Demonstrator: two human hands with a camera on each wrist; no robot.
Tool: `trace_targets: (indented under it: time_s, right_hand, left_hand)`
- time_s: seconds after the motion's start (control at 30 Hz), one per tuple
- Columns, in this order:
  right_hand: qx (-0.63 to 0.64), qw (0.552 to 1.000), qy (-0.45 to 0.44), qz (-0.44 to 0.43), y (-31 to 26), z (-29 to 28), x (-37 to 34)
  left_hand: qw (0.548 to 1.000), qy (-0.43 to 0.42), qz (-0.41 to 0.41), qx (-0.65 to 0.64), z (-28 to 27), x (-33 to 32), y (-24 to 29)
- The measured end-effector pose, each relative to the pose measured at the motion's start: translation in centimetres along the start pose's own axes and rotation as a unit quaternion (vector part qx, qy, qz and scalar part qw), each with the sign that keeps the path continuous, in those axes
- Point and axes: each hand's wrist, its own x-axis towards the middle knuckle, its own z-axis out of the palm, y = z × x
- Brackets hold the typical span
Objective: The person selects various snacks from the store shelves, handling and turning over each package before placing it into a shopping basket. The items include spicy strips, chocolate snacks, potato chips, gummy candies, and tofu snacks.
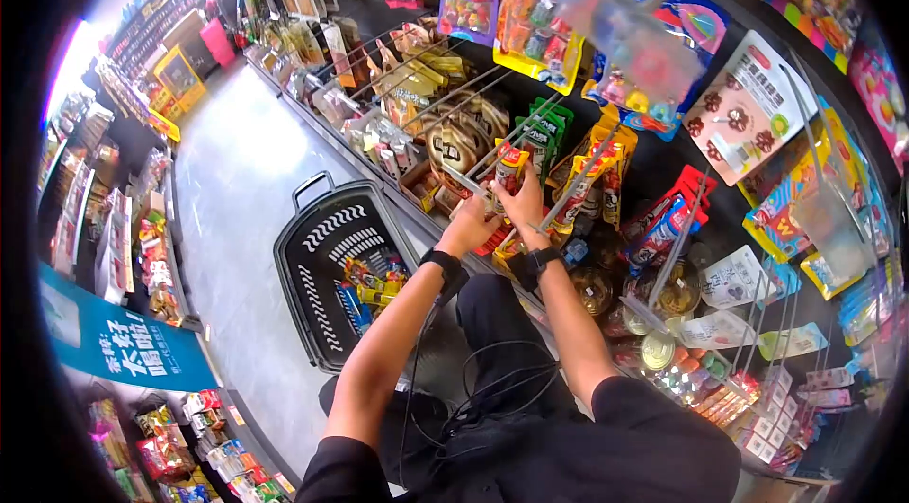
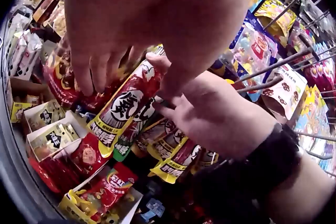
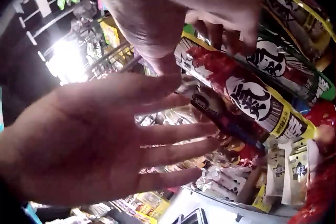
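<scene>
1. On my feed the right hand pinches a red sausage pack near one end. I judge that end grip suits a long, slim thing, since it leaves the printed face showing.

2. The left hand is released: its palm is spread and its fingers straight, close beside the pack. I take it to be there to steady or turn the pack, though I can't tell whether a fingertip touches it.

3. The pack sits in front of the display, out among the metal hooks. Green sausage packs hang behind it, probably hung so that each kind can be picked out singly.

4. Below the hands, small packets stand in open boxes, which I suppose keep loose stock upright along the shelf.

5. A black basket rests on the floor beside the person's knees, with colourful packets inside. I'd say it's set there for easy reach.

6. The floor is pale and shiny, running up an aisle between stocked shelves. A blue sign faces us, and strong light glares at the far end.
</scene>
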Motion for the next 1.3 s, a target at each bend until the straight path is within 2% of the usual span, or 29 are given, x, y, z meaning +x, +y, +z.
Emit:
trace_targets:
  time_s: [0.07, 0.1, 0.2, 0.23, 0.27, 0.33, 0.37, 0.4, 0.47, 0.5, 0.53, 0.6, 0.67, 0.73, 0.77, 0.8, 0.83, 0.87, 0.93, 0.97, 1.0, 1.07, 1.13, 1.17, 1.27, 1.3]
  right_hand:
    - [-0.03, 0.999, -0.04, -0.001, -0.3, 0.1, -0.3]
    - [-0.043, 0.997, -0.06, -0.005, -0.9, 0.1, -0.2]
    - [0.076, 0.985, -0.117, 0.106, -3.5, -0.3, -2.4]
    - [0.106, 0.984, -0.121, 0.081, -2.9, 0.4, -3.3]
    - [0.154, 0.978, -0.111, 0.085, -5.7, -0.1, -4.2]
    - [0.13, 0.985, -0.102, 0.054, -6.4, 0.8, -5.7]
    - [0.063, 0.991, -0.118, 0.016, -6.6, 1.6, -6.1]
    - [0.151, 0.977, -0.141, 0.048, -6.9, 2.1, -6.8]
    - [0.321, 0.918, -0.193, 0.127, -9.0, 2.4, -9.3]
    - [0.356, 0.881, -0.239, 0.198, -10.7, 1.4, -10.5]
    - [0.368, 0.868, -0.247, 0.224, -12.1, 0.6, -11.9]
    - [0.413, 0.838, -0.273, 0.229, -13.8, -0.6, -14.8]
    - [0.393, 0.825, -0.331, 0.235, -15.4, -2.6, -17.7]
    - [0.467, 0.76, -0.408, 0.195, -16.4, -4.3, -20.4]
    - [0.499, 0.699, -0.466, 0.212, -15.9, -4.9, -21.7]
    - [0.528, 0.636, -0.517, 0.223, -15.8, -5.2, -22.5]
    - [0.528, 0.598, -0.565, 0.209, -16.1, -5.3, -23.1]
    - [0.489, 0.626, -0.582, 0.173, -16.8, -5.6, -23.6]
    - [0.479, 0.592, -0.618, 0.197, -18.0, -6.4, -23.9]
    - [0.494, 0.591, -0.601, 0.212, -18.4, -6.6, -24.7]
    - [0.458, 0.607, -0.608, 0.228, -19.0, -6.9, -24.8]
    - [0.42, 0.651, -0.586, 0.237, -20.0, -7.6, -24.9]
    - [0.4, 0.7, -0.549, 0.221, -20.7, -7.6, -25.5]
    - [0.393, 0.724, -0.526, 0.212, -21.0, -7.5, -25.7]
    - [0.366, 0.734, -0.53, 0.216, -21.2, -7.3, -26.1]
    - [0.369, 0.737, -0.533, 0.191, -21.4, -7.5, -26.5]
  left_hand:
    - [0.996, 0.055, 0.068, 0.009, 0.6, -0.2, -1.0]
    - [1.0, 0.016, -0.006, 0.014, 0.0, -0.6, 0.1]
    - [0.996, 0.09, 0.007, -0.015, -0.9, -3.3, 1.0]
    - [0.997, 0.075, -0.026, -0.024, -1.4, -4.3, 1.0]
    - [0.995, 0.079, -0.044, -0.043, -2.3, -5.4, 1.9]
    - [0.99, 0.083, -0.083, -0.078, -4.3, -8.1, 4.2]
    - [0.988, 0.12, -0.065, -0.07, -4.6, -9.4, 4.1]
    - [0.988, 0.123, -0.078, -0.041, -5.2, -11.3, 4.1]
    - [0.976, 0.153, -0.13, 0.086, -6.3, -16.2, 4.8]
    - [0.978, 0.139, -0.145, 0.056, -7.0, -18.9, 5.2]
    - [0.973, 0.173, -0.133, 0.075, -6.8, -21.7, 5.0]
    - [0.971, 0.14, -0.192, 0.02, -7.4, -26.3, 7.6]
    - [0.972, 0.157, -0.175, -0.007, -7.2, -30.0, 10.4]
    - [0.958, 0.158, -0.201, -0.128, -6.7, -33.1, 13.0]
    - [0.924, 0.126, -0.241, -0.269, -6.4, -34.9, 13.4]
    - [0.869, 0.096, -0.268, -0.404, -6.1, -36.4, 13.8]
    - [0.834, 0.089, -0.246, -0.486, -5.7, -37.5, 14.7]
    - [0.812, 0.072, -0.216, -0.537, -5.1, -38.8, 15.0]
    - [0.781, 0.067, -0.21, -0.584, -3.5, -40.3, 15.8]
    - [0.77, 0.072, -0.181, -0.608, -2.8, -40.9, 16.0]
    - [0.743, 0.101, -0.196, -0.632, -2.2, -41.3, 16.6]
    - [0.822, 0.192, -0.194, -0.499, -1.3, -41.6, 17.1]
    - [0.891, 0.239, -0.239, -0.302, -1.8, -41.7, 18.5]
    - [0.917, 0.245, -0.235, -0.209, -2.0, -41.8, 18.8]
    - [0.877, 0.267, -0.273, -0.292, -1.3, -42.8, 19.0]
    - [0.879, 0.247, -0.27, -0.305, -1.4, -43.1, 19.1]
